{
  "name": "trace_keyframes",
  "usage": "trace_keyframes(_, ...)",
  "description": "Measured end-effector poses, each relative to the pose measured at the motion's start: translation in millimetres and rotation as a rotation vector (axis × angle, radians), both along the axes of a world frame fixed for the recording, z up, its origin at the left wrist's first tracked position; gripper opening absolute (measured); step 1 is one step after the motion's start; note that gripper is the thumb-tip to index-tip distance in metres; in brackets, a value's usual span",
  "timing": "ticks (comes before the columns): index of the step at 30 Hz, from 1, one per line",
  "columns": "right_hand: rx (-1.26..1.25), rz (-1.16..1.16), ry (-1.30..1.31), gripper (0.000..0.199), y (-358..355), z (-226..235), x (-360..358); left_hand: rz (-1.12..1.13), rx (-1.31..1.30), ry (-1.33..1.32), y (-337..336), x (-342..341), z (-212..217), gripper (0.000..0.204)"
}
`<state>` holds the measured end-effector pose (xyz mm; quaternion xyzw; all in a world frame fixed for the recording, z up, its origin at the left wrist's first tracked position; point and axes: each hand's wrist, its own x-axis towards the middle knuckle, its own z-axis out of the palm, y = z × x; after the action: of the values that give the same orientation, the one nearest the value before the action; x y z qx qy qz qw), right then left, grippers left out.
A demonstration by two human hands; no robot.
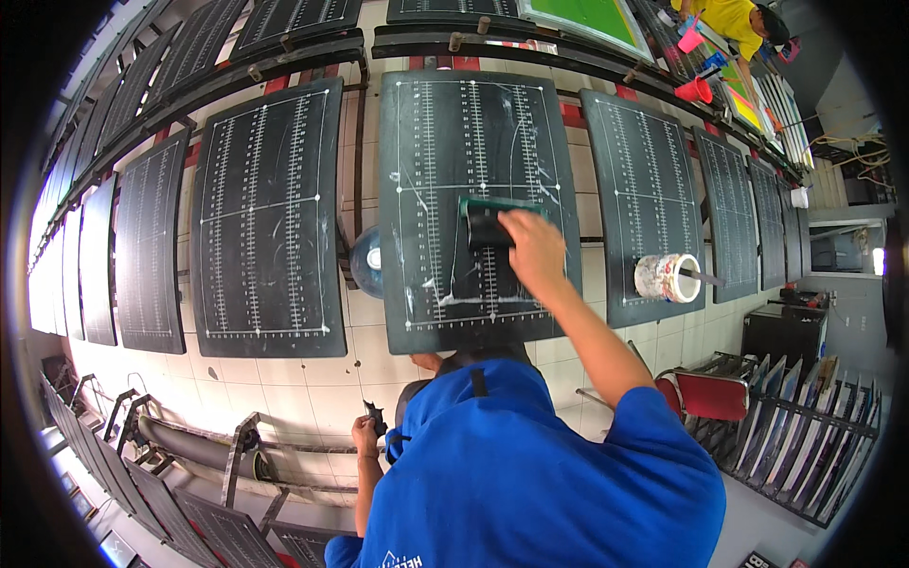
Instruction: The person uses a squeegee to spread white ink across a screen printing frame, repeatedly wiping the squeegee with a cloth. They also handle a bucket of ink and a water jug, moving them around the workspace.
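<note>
My right hand (535, 244) grips a wide squeegee (489, 229) with a black body and a green edge. It is pressed to, or just over, the middle of a dark printing board (417, 256) marked with white ruled scales. Below the squeegee, a whitish smear (488, 300) runs across the board's near part. Down at my left side, my left hand (364, 433) is closed on a small black ragged piece (377, 417), too small to name surely. A paste-stained white tub (666, 278) with a dark spatula in it stands on the neighbouring board to the right.
Similar dark boards (270, 218) line both sides on a metal frame. A round blue bottle (367, 263) sits low beside my board. Behind to the right are a red chair (710, 396) and a rack of frames (805, 426). A person in yellow (734, 28) works at the far right.
</note>
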<state>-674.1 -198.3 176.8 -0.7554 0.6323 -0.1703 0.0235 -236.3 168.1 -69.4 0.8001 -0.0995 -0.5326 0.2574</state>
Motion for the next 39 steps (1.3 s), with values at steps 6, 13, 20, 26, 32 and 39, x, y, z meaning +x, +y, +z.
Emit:
trace_keyframes(6, -0.112, -0.019, 0.018, 0.039, -181, -9, -56, 0.07, -0.027, 0.037, -28, -13, 33, 0.01)
trace_keyframes(13, 0.016, 0.074, -0.046, 0.058, -59, -14, -24, 0.106, -0.048, 0.05, -28, -34, 13, 0.012)
trace_keyframes(20, -0.136, 0.362, 0.08, 0.045, -192, 11, -63, 0.131, 0.011, 0.08, -31, -54, 18, 0.012)
trace_keyframes(26, -0.112, 0.52, 0.151, 0.044, -307, -6, -90, 0.098, -0.04, 0.02, -35, -37, 30, 0.014)
trace_keyframes(32, -0.037, 0.271, 0.165, 0.047, -239, -3, -133, 0.134, -0.039, 0.065, -37, -37, 20, 0.014)
trace_keyframes(39, -0.021, -0.07, 0.026, 0.049, -58, -6, -90, -0.018, -0.048, 0.106, -43, -22, -1, 0.011)
